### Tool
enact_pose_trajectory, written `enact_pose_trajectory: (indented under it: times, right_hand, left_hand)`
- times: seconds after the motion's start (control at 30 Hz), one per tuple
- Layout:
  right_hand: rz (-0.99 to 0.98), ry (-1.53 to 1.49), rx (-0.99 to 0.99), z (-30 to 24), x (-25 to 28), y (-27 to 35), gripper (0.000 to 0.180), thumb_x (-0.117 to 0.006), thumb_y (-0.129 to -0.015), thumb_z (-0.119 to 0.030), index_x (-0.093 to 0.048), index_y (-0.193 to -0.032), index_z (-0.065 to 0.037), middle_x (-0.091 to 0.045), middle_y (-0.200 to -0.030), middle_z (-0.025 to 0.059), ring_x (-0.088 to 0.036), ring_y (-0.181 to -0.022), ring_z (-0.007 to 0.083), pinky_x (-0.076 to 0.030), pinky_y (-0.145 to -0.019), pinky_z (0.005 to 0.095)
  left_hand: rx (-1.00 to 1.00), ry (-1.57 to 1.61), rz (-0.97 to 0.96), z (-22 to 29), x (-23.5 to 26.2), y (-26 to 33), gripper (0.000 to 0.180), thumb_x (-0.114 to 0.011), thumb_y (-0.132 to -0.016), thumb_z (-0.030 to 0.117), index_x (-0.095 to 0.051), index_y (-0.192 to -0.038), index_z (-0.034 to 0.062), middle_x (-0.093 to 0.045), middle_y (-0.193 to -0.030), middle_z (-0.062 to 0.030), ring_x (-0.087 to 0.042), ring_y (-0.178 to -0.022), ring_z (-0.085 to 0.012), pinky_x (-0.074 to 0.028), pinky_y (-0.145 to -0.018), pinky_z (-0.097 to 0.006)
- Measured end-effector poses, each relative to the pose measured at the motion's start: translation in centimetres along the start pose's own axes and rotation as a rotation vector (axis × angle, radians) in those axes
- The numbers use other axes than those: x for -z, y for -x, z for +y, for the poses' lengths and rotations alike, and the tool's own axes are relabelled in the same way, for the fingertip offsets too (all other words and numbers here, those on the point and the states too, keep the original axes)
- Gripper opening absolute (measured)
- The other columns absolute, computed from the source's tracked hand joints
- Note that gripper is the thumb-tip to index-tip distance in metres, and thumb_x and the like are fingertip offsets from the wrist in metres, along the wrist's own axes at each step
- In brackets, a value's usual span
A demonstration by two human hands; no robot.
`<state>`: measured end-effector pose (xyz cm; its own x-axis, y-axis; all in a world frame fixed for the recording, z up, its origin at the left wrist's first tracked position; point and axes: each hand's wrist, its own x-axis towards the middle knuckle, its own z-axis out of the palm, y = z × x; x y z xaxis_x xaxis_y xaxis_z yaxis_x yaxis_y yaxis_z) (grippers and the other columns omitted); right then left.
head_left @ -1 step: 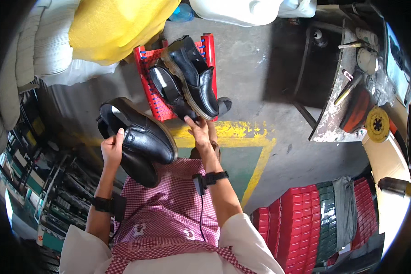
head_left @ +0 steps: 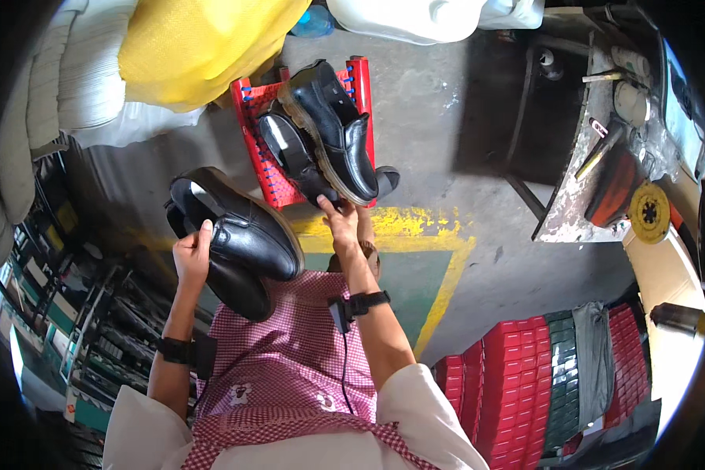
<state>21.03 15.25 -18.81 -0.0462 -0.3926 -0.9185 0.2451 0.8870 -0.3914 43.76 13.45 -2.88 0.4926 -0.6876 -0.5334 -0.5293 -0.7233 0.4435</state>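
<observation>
My left hand is closed on a pair of black leather slip-on shoes, its thumb on the upper near the opening. In that pair, one shoe overlaps the other, both toes pointing down and right. My right hand grips a second black pair at the toe end. Its larger visible shoe shows a tan welted sole edge and overlaps its mate. This second pair is in front of a red woven seat; whether it rests on the seat I cannot tell.
A yellow sack and white containers stand at the far side. Racks line the left. To the right are a worn table with tools, and red stacked crates. A sandalled foot shows below my right hand.
</observation>
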Motion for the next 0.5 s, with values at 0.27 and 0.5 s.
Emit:
enact_pose_trajectory:
  times: [0.27, 0.5]
  right_hand:
    - [0.026, 0.13, 0.074, 3.3, -2.5, 1.8, 0.057, -0.076, -0.066, -0.028, -0.047, -0.104, 0.005, -0.059, -0.095, 0.0111, -0.055, -0.083, 0.0197, -0.043, -0.076, 0.029]
    - [-0.027, 0.384, 0.257, 0.6, -1.0, 7.1, 0.04, -0.072, -0.068, -0.025, -0.046, -0.087, -0.001, -0.055, -0.069, 0.0122, -0.052, -0.062, 0.0179, -0.043, -0.059, 0.0306]
  left_hand:
    - [-0.052, -0.045, 0.01, -3.6, 1.9, -1.0, 0.05, -0.054, -0.086, 0.023, -0.031, -0.047, 0.0023, -0.024, -0.048, 0.0063, -0.022, -0.047, -0.0037, -0.016, -0.041, -0.026]
    - [-0.044, -0.037, 0.007, -4.2, 4.0, -0.2, 0.051, -0.054, -0.087, 0.026, -0.03, -0.047, 0.0033, -0.025, -0.049, 0.0077, -0.021, -0.047, -0.0034, -0.016, -0.042, -0.026]
